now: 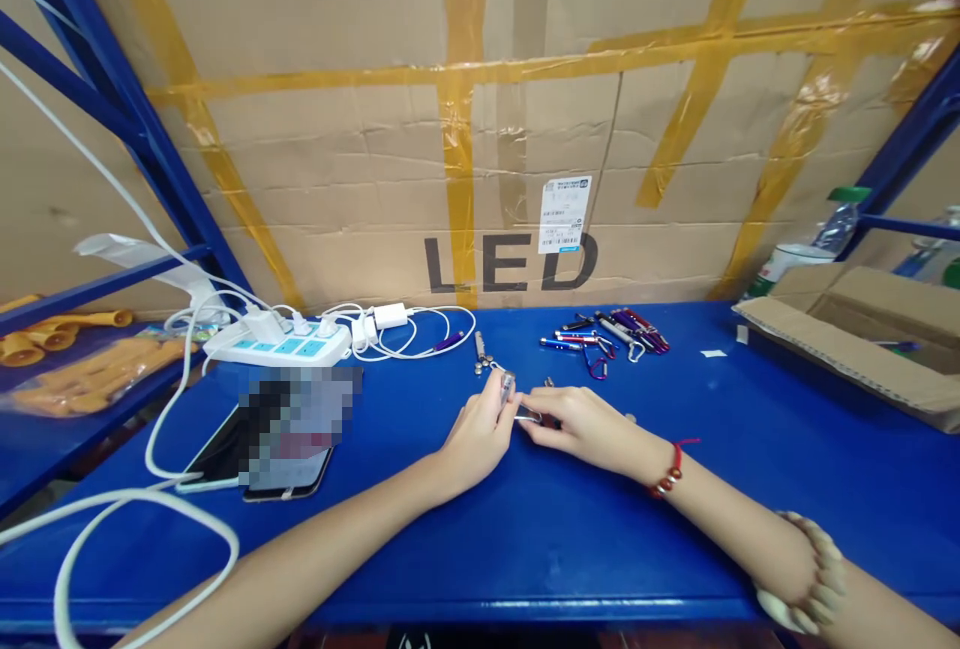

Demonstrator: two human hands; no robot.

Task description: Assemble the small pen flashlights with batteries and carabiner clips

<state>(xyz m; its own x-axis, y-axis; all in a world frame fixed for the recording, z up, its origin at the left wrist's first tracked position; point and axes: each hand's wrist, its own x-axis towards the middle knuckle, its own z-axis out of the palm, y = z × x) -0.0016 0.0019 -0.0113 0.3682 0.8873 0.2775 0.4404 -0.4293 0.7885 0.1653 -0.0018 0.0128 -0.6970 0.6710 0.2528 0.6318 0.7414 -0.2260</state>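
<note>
My left hand [480, 434] is closed around a small silver flashlight [508, 388], its end poking up past the thumb and fingers. Right beside it, my right hand [574, 419] pinches a silver carabiner clip [529, 416]; a dark part under the fingers is mostly hidden. The hands nearly touch at their fingertips. Just beyond my left hand lie a thin silver tube [480, 343] and small round button cells [480, 368]. Behind my right hand is a pile of keychain flashlights [626, 329] in blue, red, purple, black and silver, with carabiners attached.
A white power strip [277, 341] with tangled cables stands at the back left. Two phones [292, 474] lie in front of it. On the right is an open cardboard box [847, 334], near a bottle [840, 219]. A large cardboard carton [360, 179] closes off the blue table's back.
</note>
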